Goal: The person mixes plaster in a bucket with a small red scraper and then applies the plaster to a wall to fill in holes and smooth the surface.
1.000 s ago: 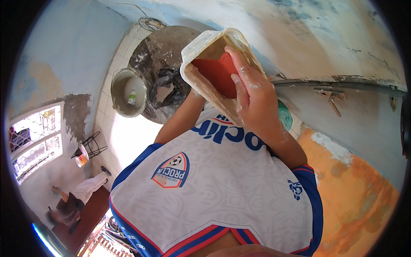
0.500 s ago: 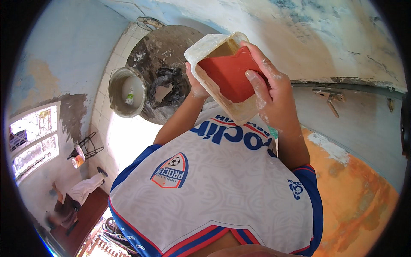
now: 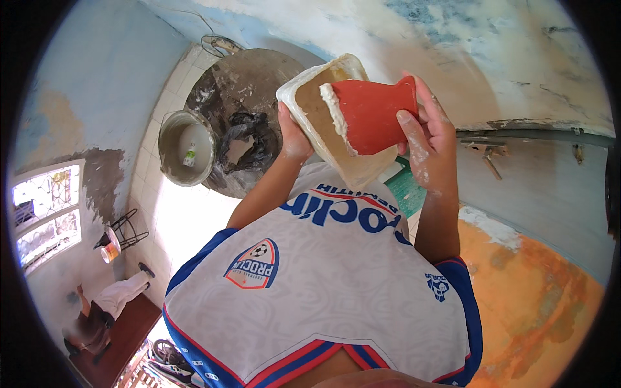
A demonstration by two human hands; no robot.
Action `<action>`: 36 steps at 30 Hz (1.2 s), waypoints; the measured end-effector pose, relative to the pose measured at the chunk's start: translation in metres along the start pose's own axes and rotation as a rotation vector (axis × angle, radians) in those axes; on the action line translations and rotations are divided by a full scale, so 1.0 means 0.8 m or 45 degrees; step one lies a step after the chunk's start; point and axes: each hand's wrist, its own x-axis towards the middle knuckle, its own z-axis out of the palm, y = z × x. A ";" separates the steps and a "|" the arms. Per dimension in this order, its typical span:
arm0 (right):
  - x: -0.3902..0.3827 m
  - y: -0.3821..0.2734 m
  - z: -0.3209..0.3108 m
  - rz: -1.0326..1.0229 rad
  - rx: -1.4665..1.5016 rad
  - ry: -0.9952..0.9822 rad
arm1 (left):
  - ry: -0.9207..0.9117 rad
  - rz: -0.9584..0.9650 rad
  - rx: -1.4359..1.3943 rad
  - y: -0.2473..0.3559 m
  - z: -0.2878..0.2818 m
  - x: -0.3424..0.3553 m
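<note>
My left hand (image 3: 294, 134) grips the outer side of a whitish rectangular plastic tub (image 3: 308, 107), which is tilted and smeared with putty inside. In my right hand (image 3: 428, 132) is a red putty scraper (image 3: 375, 115), a flat flexible blade held between thumb and fingers. A thick bead of white putty (image 3: 333, 116) runs along the scraper's left edge. The blade lies over the tub's opening and covers part of the inside. Dried white specks mark my right fingers and wrist.
A round dirty tabletop (image 3: 259, 77) carries crumpled black plastic (image 3: 242, 139). Beside it stands a grey bucket (image 3: 169, 149) with a bottle (image 3: 189, 155) inside. A green plastic stool (image 3: 407, 187) shows behind the tub. Far left, a person (image 3: 119, 297) is near the patchy wall.
My right hand has drawn the scraper up and rightward out of the tub. Its putty-loaded edge now shows, where earlier the blade sat down inside.
</note>
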 end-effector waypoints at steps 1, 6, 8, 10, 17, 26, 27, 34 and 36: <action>0.000 0.004 -0.005 -0.008 0.063 0.011 | 0.016 0.011 0.042 0.001 0.008 -0.001; -0.006 0.024 -0.022 0.016 0.350 0.076 | -0.078 -0.135 -0.056 -0.001 0.014 -0.009; -0.008 0.028 -0.025 0.005 0.483 0.097 | -0.038 -0.191 -0.015 -0.003 0.020 -0.012; -0.011 0.031 -0.028 0.016 0.566 0.115 | -0.074 -0.194 -0.038 -0.005 0.025 -0.013; -0.023 0.038 -0.031 -0.079 0.602 0.274 | -0.085 -0.176 0.121 -0.005 0.048 -0.011; -0.041 0.035 -0.034 -0.151 0.554 0.413 | -0.179 -0.212 0.074 -0.014 0.053 -0.005; -0.041 0.038 -0.034 -0.152 0.543 0.430 | -0.179 -0.226 0.062 -0.013 0.055 -0.005; -0.039 0.073 -0.047 -0.210 0.248 0.526 | -0.154 -0.334 0.173 -0.003 0.065 -0.009; -0.038 0.085 -0.048 -0.330 0.161 0.520 | -0.164 -0.353 0.165 -0.004 0.061 -0.008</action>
